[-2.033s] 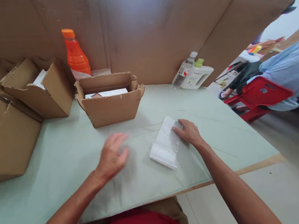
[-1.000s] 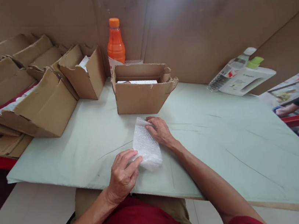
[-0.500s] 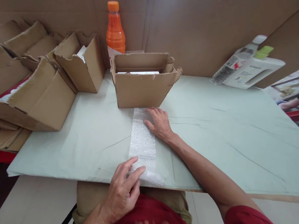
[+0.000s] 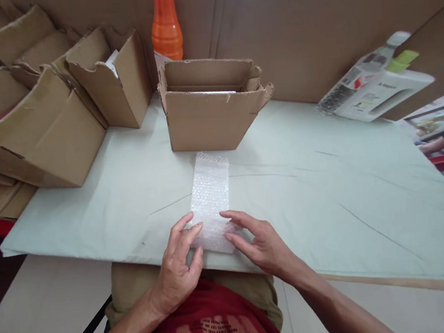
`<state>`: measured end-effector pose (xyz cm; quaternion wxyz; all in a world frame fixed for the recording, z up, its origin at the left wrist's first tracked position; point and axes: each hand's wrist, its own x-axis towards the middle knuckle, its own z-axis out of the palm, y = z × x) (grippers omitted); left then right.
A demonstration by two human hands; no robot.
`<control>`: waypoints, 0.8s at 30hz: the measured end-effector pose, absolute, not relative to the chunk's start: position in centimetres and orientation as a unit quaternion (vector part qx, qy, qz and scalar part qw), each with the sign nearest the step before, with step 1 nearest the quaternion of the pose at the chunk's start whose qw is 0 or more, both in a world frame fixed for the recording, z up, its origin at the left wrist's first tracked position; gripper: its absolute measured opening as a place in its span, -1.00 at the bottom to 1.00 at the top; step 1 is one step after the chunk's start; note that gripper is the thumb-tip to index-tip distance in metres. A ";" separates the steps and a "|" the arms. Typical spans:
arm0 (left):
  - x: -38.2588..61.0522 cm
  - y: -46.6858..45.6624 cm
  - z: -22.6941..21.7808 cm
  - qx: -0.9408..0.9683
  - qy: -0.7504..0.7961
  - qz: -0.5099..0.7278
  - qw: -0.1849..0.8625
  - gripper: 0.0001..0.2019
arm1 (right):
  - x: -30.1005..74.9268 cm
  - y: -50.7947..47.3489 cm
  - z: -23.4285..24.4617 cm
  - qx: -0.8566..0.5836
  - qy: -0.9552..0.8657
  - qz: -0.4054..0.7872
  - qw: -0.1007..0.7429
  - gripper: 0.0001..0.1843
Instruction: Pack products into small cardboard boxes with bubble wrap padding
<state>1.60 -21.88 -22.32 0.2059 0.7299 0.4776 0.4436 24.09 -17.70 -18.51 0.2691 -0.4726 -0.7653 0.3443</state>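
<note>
A strip of clear bubble wrap [image 4: 210, 187] lies flat on the pale-covered table [image 4: 309, 198], its long side running away from me. My left hand [image 4: 179, 258] rests at its near left edge with the fingers apart, fingertips touching the wrap. On the opposite edge, my right hand [image 4: 259, 238] has thumb and fingers spread, tips at the wrap's side. Neither hand is closed round it. Just beyond the strip's far end stands an open cardboard box [image 4: 203, 119] with something white inside.
Several open cardboard boxes [image 4: 52, 135] crowd the left side. An orange bottle [image 4: 166, 28] stands behind the middle box. At the back right are a clear bottle [image 4: 358, 75] and a white jug [image 4: 385, 91]. Part of another person's arm [image 4: 436, 144] shows at the far right.
My right hand has come back from the wrap's far end to its near right edge. My left hand has shifted slightly forward. The view has tilted a little downward.
</note>
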 end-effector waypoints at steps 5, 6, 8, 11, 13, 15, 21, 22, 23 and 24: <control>1.5 -21.0 -22.7 0.739 0.514 0.389 0.196 -0.55 | 23.3 -14.7 -21.1 -0.488 -0.808 0.168 0.285 -0.59; 1.5 -20.9 -22.8 0.742 0.519 0.380 0.187 -0.56 | 23.2 -14.1 -21.6 -0.487 -0.819 0.136 0.272 -0.59; 1.3 -20.9 -22.9 0.752 0.521 0.372 0.157 -0.57 | 23.1 -13.2 -22.3 -0.487 -0.834 0.080 0.247 -0.59; 0.8 -21.0 -22.8 0.786 0.493 0.350 0.129 -0.56 | 23.5 -13.5 -22.0 -0.481 -0.837 0.022 0.261 -0.62; 0.6 -21.1 -22.6 0.812 0.466 0.327 0.128 -0.53 | 24.2 -14.6 -21.0 -0.460 -0.841 0.024 0.285 -0.67; 0.6 -21.0 -22.6 0.825 0.453 0.314 0.125 -0.50 | 24.9 -16.1 -20.1 -0.422 -0.857 0.056 0.288 -0.67; 1.0 -20.1 -22.9 0.828 0.450 0.317 0.106 -0.59 | 24.3 -18.6 -20.7 -0.382 -0.889 0.096 0.233 -0.60; 1.1 -20.0 -22.8 0.826 0.447 0.327 0.106 -0.63 | 23.9 -18.6 -21.1 -0.383 -0.887 0.094 0.240 -0.66; 1.1 -19.9 -22.7 0.822 0.444 0.339 0.111 -0.67 | 23.6 -18.5 -21.4 -0.383 -0.883 0.098 0.251 -0.68; 1.1 -20.0 -22.5 0.817 0.442 0.350 0.123 -0.71 | 23.4 -18.4 -21.6 -0.386 -0.877 0.110 0.265 -0.68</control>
